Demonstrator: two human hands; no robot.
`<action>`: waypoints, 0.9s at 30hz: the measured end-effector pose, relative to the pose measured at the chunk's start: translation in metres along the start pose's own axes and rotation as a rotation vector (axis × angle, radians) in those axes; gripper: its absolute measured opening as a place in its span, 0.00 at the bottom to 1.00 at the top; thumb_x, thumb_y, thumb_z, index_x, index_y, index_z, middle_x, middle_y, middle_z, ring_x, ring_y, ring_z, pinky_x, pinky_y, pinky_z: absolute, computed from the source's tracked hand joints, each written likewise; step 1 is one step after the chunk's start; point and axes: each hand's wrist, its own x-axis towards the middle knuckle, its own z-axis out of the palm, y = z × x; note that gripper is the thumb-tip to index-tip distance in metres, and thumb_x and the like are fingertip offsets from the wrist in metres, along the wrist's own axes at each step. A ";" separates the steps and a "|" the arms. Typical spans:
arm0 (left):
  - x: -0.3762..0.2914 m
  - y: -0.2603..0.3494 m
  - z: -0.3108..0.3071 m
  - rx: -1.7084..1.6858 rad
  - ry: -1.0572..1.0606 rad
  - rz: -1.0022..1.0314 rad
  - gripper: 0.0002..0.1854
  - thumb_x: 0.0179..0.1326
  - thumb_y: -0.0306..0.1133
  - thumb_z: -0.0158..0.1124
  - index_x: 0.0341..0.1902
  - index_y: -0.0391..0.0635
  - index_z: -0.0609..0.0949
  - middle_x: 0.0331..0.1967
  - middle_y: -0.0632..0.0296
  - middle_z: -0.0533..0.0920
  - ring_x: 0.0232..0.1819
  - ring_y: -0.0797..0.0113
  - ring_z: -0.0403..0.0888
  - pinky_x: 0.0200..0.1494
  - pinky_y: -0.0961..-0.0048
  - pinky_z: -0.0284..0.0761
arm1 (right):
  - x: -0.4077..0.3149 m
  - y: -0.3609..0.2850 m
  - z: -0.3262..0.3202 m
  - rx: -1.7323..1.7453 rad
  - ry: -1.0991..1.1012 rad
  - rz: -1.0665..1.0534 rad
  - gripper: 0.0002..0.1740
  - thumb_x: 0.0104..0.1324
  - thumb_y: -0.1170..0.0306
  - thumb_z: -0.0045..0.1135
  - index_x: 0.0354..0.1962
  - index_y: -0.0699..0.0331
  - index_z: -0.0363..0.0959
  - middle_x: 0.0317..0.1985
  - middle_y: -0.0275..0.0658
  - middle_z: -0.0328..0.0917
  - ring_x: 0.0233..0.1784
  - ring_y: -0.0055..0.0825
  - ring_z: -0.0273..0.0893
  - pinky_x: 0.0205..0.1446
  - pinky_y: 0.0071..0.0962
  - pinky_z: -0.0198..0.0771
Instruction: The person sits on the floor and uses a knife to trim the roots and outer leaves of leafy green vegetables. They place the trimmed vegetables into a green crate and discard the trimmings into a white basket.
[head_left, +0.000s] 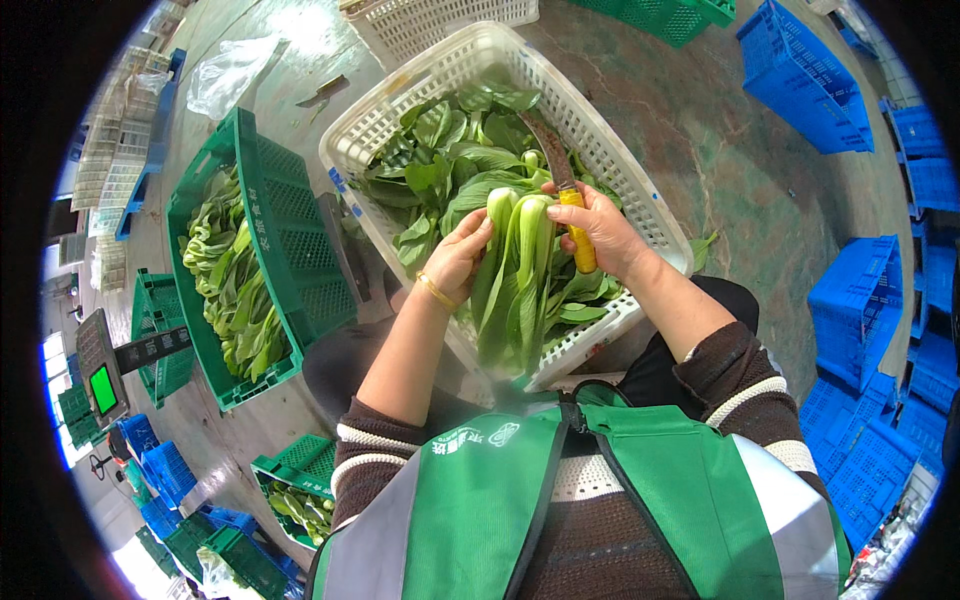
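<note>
Over a white plastic basket (600, 161) of leafy greens (442, 176), both hands are close together. Between thumb and fingers, my left hand (459, 251) grips a head of bok choy (499, 247) by its pale base, leaves hanging down. My right hand (600, 225) holds the yellow-wrapped handle of a curved knife (576, 221) with a rusty blade pointing up and away. Its thumb and fingertips also touch the base of the bok choy beside the left one; whether these are one or two heads I cannot tell.
Left of the basket stands a green plastic crate (292, 217) filled with bok choy (225, 277). A smaller green crate (300, 457) with greens sits lower left. A digital scale (101, 367) is at far left. Blue crates (806, 79) line the right. A clear plastic bag (229, 75) lies on the floor.
</note>
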 end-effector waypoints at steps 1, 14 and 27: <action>0.000 0.000 -0.001 -0.008 0.009 -0.012 0.22 0.72 0.40 0.49 0.65 0.43 0.68 0.55 0.59 0.78 0.53 0.68 0.78 0.54 0.70 0.76 | 0.001 0.001 0.000 0.024 -0.005 -0.001 0.21 0.62 0.67 0.60 0.52 0.57 0.68 0.40 0.28 0.73 0.37 0.15 0.70 0.29 0.17 0.67; 0.001 -0.009 0.003 -0.047 -0.206 0.064 0.32 0.57 0.41 0.70 0.62 0.42 0.69 0.50 0.61 0.79 0.52 0.66 0.78 0.55 0.66 0.75 | 0.006 0.016 -0.003 0.155 -0.072 -0.012 0.18 0.66 0.67 0.58 0.53 0.56 0.67 0.41 0.29 0.73 0.39 0.16 0.71 0.33 0.19 0.68; 0.007 -0.021 0.003 0.126 -0.061 -0.037 0.25 0.58 0.34 0.68 0.59 0.42 0.73 0.44 0.63 0.81 0.43 0.70 0.81 0.49 0.71 0.77 | 0.009 0.026 0.005 -0.508 0.139 -0.224 0.39 0.53 0.59 0.73 0.55 0.70 0.63 0.36 0.33 0.75 0.34 0.16 0.72 0.35 0.18 0.70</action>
